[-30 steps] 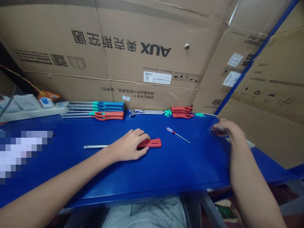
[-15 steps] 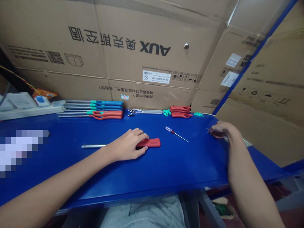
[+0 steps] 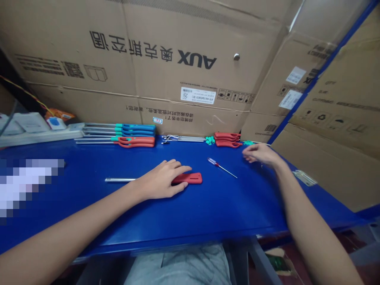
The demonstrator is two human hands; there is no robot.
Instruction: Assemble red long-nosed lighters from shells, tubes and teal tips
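Observation:
A red long-nosed lighter [image 3: 194,178] with a silver metal tube lies on the blue table. Over its handle is my left hand [image 3: 162,180], thumb and index finger along the two edges and the other fingers on its far side. My right hand [image 3: 259,153] hovers at the right, near the small green pieces [image 3: 248,143]. Its fingers are drawn together in a pinch; whatever they hold is too small or hidden to make out. Between the hands lies a screwdriver [image 3: 214,162] with a clear and red handle, its shaft pointing right.
Blue and red lighters [image 3: 138,130] are stacked at the back left beside a white power strip [image 3: 71,130]. Metal tubes with wires [image 3: 190,139], green parts [image 3: 210,140] and red handles [image 3: 227,137] line the back. Flat metal strips [image 3: 305,178] lie right. Cardboard [image 3: 142,91] walls the table.
My right hand has come left and away from the metal strips at the right edge, fingers pinched. My left hand stays on the lighter, its index finger straighter. The view has shifted slightly.

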